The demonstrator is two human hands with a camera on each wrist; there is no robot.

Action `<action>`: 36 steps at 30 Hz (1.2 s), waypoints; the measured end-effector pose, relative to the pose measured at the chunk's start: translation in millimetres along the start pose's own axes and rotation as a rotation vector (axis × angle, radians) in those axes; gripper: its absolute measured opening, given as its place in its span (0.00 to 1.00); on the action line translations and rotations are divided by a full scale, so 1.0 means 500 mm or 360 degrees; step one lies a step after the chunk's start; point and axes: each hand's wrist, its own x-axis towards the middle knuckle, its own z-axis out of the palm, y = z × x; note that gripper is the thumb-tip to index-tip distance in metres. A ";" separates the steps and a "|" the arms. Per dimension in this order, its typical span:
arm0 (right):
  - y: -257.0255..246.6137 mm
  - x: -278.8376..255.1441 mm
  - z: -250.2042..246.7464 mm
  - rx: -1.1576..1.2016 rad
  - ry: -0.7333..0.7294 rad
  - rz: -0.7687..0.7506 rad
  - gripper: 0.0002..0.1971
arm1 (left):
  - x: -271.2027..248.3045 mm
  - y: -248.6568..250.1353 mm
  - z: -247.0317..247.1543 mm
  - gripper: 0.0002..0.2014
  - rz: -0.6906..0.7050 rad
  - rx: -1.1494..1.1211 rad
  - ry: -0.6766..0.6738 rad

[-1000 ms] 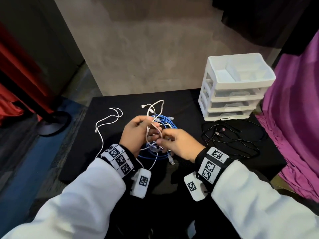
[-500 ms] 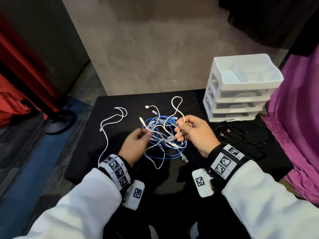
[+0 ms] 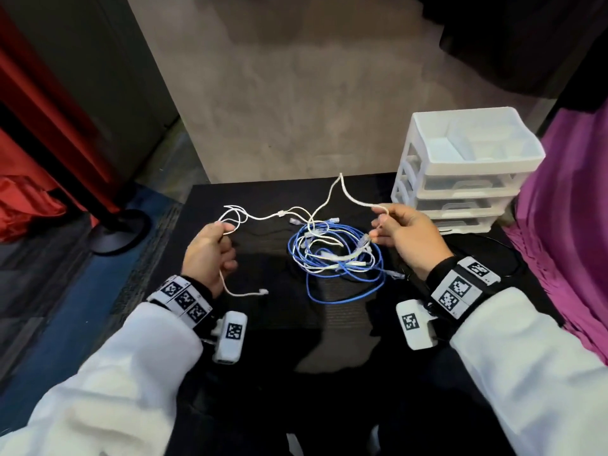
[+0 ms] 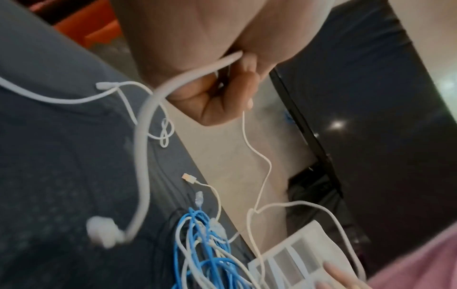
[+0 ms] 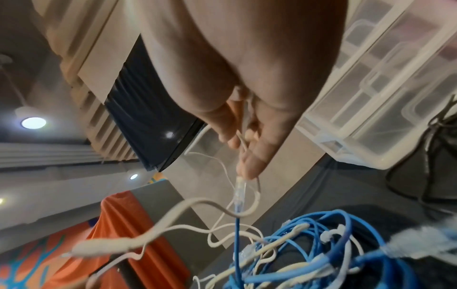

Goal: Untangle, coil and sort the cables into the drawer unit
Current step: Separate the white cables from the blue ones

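Observation:
A tangle of blue cable (image 3: 342, 258) and thin white cables lies mid-table on the black cloth. My left hand (image 3: 210, 251) grips a white cable (image 3: 263, 217) that stretches right into the tangle; its plug end (image 3: 262, 292) dangles below my fist. My right hand (image 3: 399, 233) pinches another white cable (image 3: 345, 192) that arches up behind the tangle, and the clear plug of the blue cable (image 5: 240, 190) sits at its fingertips. In the left wrist view my curled left fingers (image 4: 222, 97) hold the white cable (image 4: 148, 125). The white drawer unit (image 3: 467, 172) stands at the back right.
A loose black cable (image 3: 500, 255) lies on the table right of my right wrist, below the drawer unit. Purple fabric (image 3: 566, 225) hangs along the table's right side. A black stand base (image 3: 115, 232) sits on the floor to the left.
My hands have drawn apart, the left going left and the right going right. The white cables have been pulled out of the blue tangle and now stretch between them.

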 end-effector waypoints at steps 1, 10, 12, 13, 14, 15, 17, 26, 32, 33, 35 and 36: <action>0.003 -0.001 0.003 -0.0052 -0.0034 0.0006 0.17 | -0.007 0.005 0.008 0.09 0.0039 0.0016 -0.0034; -0.056 -0.111 0.097 -0.1121 -0.0188 -0.1006 0.29 | -0.123 0.055 0.133 0.16 0.0429 0.0650 -0.0802; -0.063 -0.103 0.111 -0.1050 -0.0400 -0.0889 0.22 | -0.136 0.061 0.149 0.18 0.0587 0.0870 -0.0918; -0.065 -0.094 0.110 -0.1007 -0.0410 -0.0831 0.12 | -0.139 0.067 0.152 0.18 0.0649 0.0894 -0.0921; -0.068 -0.082 0.103 -0.0994 -0.0382 -0.0801 0.06 | -0.138 0.075 0.149 0.18 0.0686 0.0855 -0.0884; -0.069 -0.069 0.092 -0.1031 -0.0361 -0.0806 0.07 | -0.134 0.086 0.143 0.18 0.0705 0.0777 -0.0824; -0.064 -0.049 0.066 -0.1309 -0.0402 -0.0814 0.11 | -0.127 0.111 0.120 0.17 0.0723 0.0569 -0.0670; -0.057 -0.016 -0.013 -0.0966 -0.0317 -0.0643 0.11 | -0.107 0.132 0.045 0.18 0.0722 0.0429 -0.0220; -0.167 -0.059 0.069 -0.0457 -0.0391 -0.0688 0.06 | -0.145 0.088 0.128 0.13 0.0704 0.0478 -0.0314; -0.175 -0.066 0.085 -0.0506 -0.0457 -0.0735 0.05 | -0.156 0.078 0.147 0.13 0.0757 0.0520 -0.0447; -0.184 -0.080 0.114 -0.0637 -0.0632 -0.0853 0.04 | -0.172 0.068 0.184 0.16 0.0779 0.0539 -0.0711; -0.187 -0.086 0.125 -0.0674 -0.0679 -0.0899 0.08 | -0.171 0.067 0.199 0.15 0.0791 0.0576 -0.0744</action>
